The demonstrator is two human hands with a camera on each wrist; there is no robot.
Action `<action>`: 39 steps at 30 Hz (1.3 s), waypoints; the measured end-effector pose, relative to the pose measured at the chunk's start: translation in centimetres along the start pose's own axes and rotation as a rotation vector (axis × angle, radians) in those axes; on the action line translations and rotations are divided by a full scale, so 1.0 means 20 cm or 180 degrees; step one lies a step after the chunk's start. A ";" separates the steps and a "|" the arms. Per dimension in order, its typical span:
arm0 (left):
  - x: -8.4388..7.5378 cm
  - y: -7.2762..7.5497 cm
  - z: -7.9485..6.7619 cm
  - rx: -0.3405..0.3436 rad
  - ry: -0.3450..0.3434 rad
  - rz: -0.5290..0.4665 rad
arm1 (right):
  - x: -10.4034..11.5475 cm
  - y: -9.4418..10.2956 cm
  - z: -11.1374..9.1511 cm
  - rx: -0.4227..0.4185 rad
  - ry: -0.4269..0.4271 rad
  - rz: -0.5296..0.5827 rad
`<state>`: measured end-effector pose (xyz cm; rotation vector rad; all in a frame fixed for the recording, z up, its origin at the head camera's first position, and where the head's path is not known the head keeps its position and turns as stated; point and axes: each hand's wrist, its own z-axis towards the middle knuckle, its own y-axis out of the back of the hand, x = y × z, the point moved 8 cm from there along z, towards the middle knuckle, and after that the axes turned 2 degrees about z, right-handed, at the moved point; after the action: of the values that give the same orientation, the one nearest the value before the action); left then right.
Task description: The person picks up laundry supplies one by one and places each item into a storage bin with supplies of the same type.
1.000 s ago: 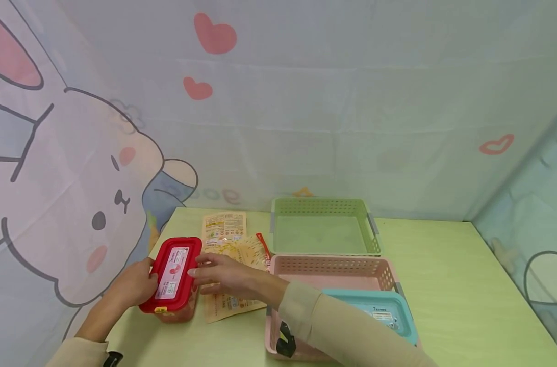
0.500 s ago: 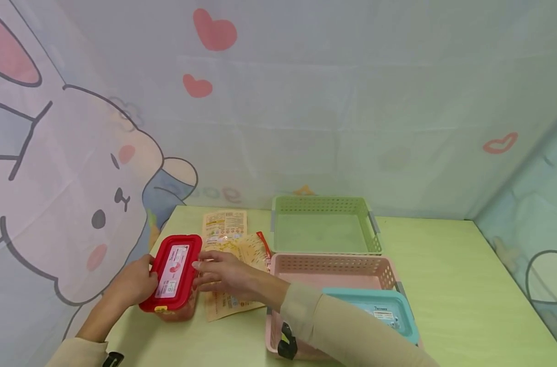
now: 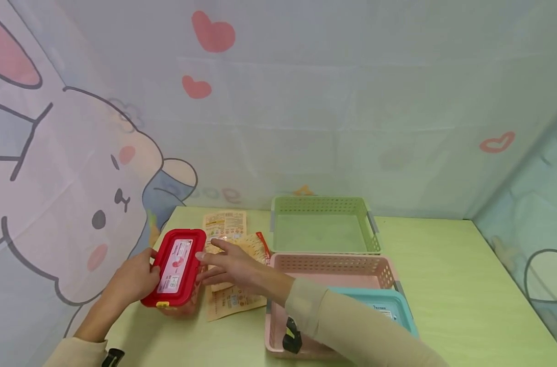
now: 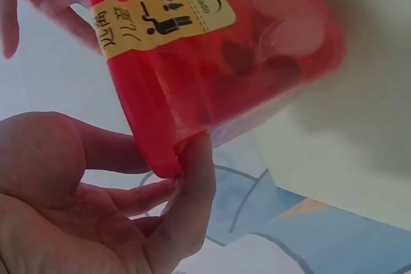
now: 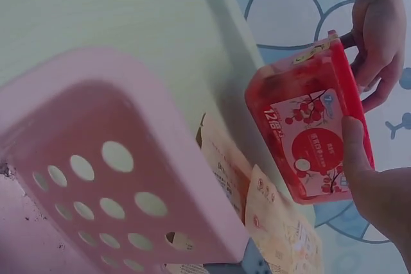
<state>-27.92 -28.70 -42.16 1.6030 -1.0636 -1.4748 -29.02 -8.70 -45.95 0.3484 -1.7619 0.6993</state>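
Note:
A translucent red plastic tub point(image 3: 174, 266) with a red lid and a pale pink label is at the table's left side; dark rounded contents show through its wall. My left hand point(image 3: 136, 278) grips the lid's left edge; in the left wrist view, a finger point(image 4: 196, 190) hooks under the rim. My right hand point(image 3: 234, 265) is at the tub's right side, fingers extended and spread, with a fingertip at the lid's edge. In the right wrist view, one digit point(image 5: 353, 145) touches the lid's side. Whether the tub's base rests on the table cannot be told.
Several beige printed packets point(image 3: 234, 303) lie right of the tub, partly under my right hand. A pink basket point(image 3: 278, 331) holds a turquoise-lidded box point(image 3: 398, 308), partly behind my right sleeve. Behind it stands a green basket point(image 3: 322, 232). A printed cloth wall point(image 3: 352, 127) closes the back.
The tub has shifted slightly away from me and to the right, with my left hand on it. My right hand has moved a little right and its fingers are more spread.

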 end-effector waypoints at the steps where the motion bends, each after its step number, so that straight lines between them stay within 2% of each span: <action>1: -0.01 0.01 0.00 -0.0007 -0.0020 -0.0004 | 0.01 0.00 0.00 -0.0013 0.0020 -0.0036; 4: -0.04 0.02 -0.01 -0.0028 -0.0087 -0.0013 | 0.02 0.02 -0.01 -0.0072 0.0081 -0.0094; 11: -0.16 0.02 -0.01 -0.0029 -0.0252 -0.0038 | 0.04 0.10 -0.01 -0.0151 0.0184 0.0029; 24: -0.27 -0.01 0.01 -0.0024 -0.0835 -0.0210 | 0.10 0.23 -0.05 -0.0358 0.0325 0.0102; 27: -0.27 -0.02 0.01 0.0044 -0.0838 -0.0371 | 0.10 0.25 -0.06 -0.0433 0.0293 0.0085; 31: -0.26 -0.04 0.01 0.0214 -0.0723 -0.0709 | 0.09 0.28 -0.06 -0.0546 0.0278 0.0059; 39: -0.26 -0.06 0.00 0.0431 -0.0583 -0.1164 | 0.10 0.32 -0.06 -0.0627 0.0370 -0.0001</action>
<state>-27.91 -23.45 -41.05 1.8598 -1.0260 -1.8531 -32.26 -2.76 -45.54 0.1706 -1.7029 0.5296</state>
